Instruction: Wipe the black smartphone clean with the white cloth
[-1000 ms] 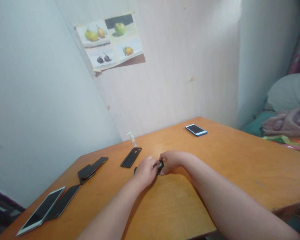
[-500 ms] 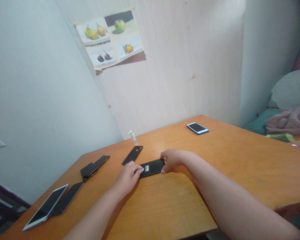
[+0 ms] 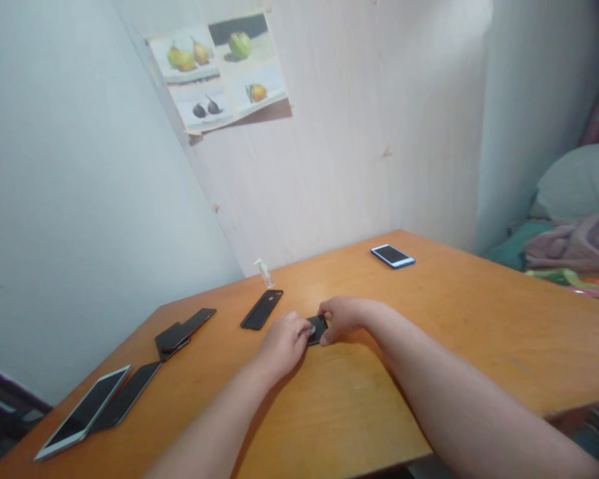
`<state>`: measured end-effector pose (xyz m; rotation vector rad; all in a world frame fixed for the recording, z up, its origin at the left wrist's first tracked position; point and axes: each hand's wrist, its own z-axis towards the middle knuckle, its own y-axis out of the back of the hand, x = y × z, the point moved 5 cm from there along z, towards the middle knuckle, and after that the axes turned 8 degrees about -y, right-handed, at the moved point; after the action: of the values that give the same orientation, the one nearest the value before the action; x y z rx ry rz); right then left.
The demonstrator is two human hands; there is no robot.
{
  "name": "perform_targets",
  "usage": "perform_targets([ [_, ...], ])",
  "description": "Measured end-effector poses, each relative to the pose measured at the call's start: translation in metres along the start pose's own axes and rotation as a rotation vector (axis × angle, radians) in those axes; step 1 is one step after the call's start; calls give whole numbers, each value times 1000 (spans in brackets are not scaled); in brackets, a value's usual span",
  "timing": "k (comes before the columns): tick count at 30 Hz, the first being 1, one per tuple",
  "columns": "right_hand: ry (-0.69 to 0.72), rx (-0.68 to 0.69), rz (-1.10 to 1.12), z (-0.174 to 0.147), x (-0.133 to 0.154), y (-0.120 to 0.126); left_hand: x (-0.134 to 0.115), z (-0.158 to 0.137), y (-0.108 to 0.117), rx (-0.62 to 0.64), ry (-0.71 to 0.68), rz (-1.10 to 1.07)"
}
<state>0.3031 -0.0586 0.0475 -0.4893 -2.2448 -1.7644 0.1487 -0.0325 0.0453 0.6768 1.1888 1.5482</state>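
Observation:
A black phone [image 3: 319, 326] lies face down on the wooden table in front of me, much of it covered by my left hand. My left hand [image 3: 287, 340] presses a small white wad [image 3: 312, 329] against its back; whether this is tissue or cloth I cannot tell. At the phone's right end, my right hand [image 3: 340, 318] grips the two long edges between thumb and fingers. Just beyond my left hand rests an empty black phone case [image 3: 262, 310]. A clear pump bottle [image 3: 264, 273] stands behind the case.
On the wooden table [image 3: 369, 412], a white tablet [image 3: 82, 416] and a dark flat device [image 3: 127, 397] lie at the left. Behind them are stacked black devices or cases [image 3: 182, 332]. A white-faced phone in blue [image 3: 393, 256] lies far right. Walls border the table's back.
My left hand has slid right along the phone's back with the white wad, covering the pale label. My right hand keeps its hold at the right end. The view has shifted slightly.

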Motion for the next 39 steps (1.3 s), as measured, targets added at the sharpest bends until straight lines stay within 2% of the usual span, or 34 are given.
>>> perform_targets([
  [6,-20,22,39,-4,-1,2,41,-61,31,-21,127,-3],
  [10,-16,23,55,-3,-3,1,51,-75,37,-28,153,-9],
  [13,-17,20,43,-3,-2,1,39,-60,29,-13,105,11],
  [21,2,-3,-1,0,-1,-1,-12,13,-7,34,-43,-8],
  [25,31,12,-13,-1,-2,-1,-16,21,-10,36,-63,-21],
  [28,33,43,3,-4,-2,0,-7,5,-2,29,-34,-24],
  [36,7,58,59,-9,0,4,35,-73,38,-6,98,-45],
  [39,3,51,53,-8,-2,4,41,-84,44,-3,128,-34],
])
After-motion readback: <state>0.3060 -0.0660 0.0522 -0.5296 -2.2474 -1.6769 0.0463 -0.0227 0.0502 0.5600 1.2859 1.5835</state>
